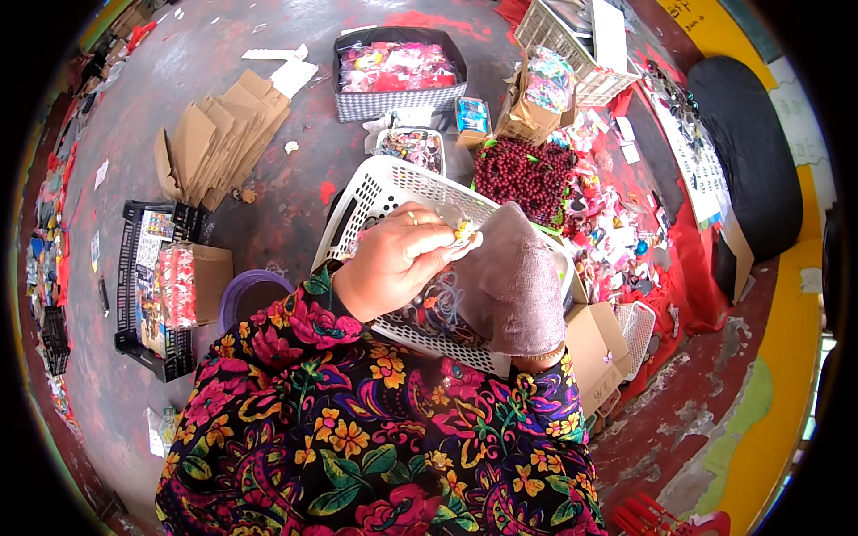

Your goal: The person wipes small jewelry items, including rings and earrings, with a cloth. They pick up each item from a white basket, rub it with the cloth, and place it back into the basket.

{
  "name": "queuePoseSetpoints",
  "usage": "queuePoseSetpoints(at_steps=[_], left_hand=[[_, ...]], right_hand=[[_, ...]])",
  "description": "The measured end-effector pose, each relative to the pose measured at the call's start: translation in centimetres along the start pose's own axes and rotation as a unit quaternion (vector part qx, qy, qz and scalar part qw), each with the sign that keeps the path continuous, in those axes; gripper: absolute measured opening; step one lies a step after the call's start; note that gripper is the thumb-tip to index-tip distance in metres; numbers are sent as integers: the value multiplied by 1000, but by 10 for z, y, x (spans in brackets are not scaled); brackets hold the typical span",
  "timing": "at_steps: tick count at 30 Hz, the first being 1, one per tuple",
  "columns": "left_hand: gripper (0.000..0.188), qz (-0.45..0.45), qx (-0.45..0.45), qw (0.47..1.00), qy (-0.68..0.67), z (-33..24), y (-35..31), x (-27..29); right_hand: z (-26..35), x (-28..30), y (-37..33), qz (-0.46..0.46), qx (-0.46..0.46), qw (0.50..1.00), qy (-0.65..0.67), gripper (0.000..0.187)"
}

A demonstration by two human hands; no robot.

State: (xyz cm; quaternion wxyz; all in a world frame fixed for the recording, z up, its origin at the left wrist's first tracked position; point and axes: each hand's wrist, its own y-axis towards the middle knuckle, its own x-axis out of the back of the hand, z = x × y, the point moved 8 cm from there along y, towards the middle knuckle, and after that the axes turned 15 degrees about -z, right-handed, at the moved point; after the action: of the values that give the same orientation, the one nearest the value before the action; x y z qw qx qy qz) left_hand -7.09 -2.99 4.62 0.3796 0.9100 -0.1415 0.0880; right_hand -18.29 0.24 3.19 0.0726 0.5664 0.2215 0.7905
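Observation:
My left hand (398,259) is closed, thumb and fingers pinching a small yellow-and-white trinket (463,230). A ring is on one finger. Beside the trinket, a mauve cloth (527,295) is held up, draped over my right hand (540,361). Only the wrist, with a bracelet, shows there; the fingers are under the cloth. Both hands are above a white perforated plastic basket (353,192). Inside it lie tangled cords and loops (442,299), partly hidden by my hands and the cloth.
Beyond the basket are a small tray of trinkets (411,147) and a checked fabric box (398,103) of pink bagged goods. Dark red beads (525,179) and heaped trinkets (617,232) lie right. At left are folded cardboard (219,138), a black crate (147,344) and a purple bucket (228,299).

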Motion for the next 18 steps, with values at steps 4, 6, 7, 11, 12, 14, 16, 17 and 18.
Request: queuePoseSetpoints(at_steps=[4, 6, 7, 11, 12, 14, 16, 17, 18], left_hand=[[17, 16, -85, 985, 149, -14, 2, -5], [22, 38, -125, 969, 208, -18, 1, -14], [24, 45, -137, 966, 215, -19, 0, -20], [18, 112, -152, 959, 213, -23, -12, -37], [17, 120, -153, 958, 210, -23, -16, -41], [20, 130, -165, 955, 211, -23, -19, -45], [22, 129, -183, 954, 200, -25, -20, -47], [23, 123, -181, 956, 196, -26, -19, -47], [23, 117, -179, 958, 192, -28, -18, -45]], right_hand=[[6, -1, 3, -44, 61, 994, 84, 12], [-4, -3, -5, -45, -54, 993, 96, 13], [-9, -3, -10, -46, -98, 989, 105, 14], [2, -5, -11, -12, 18, 999, -45, 15], [4, 2, -9, -26, 25, 999, -25, 15], [7, 15, -7, -57, 38, 998, 14, 13], [-4, 11, -7, -5, -43, 998, -49, 14], [-4, 16, -6, -7, -62, 998, -30, 15], [-5, 19, -5, -9, -81, 997, -11, 16]])
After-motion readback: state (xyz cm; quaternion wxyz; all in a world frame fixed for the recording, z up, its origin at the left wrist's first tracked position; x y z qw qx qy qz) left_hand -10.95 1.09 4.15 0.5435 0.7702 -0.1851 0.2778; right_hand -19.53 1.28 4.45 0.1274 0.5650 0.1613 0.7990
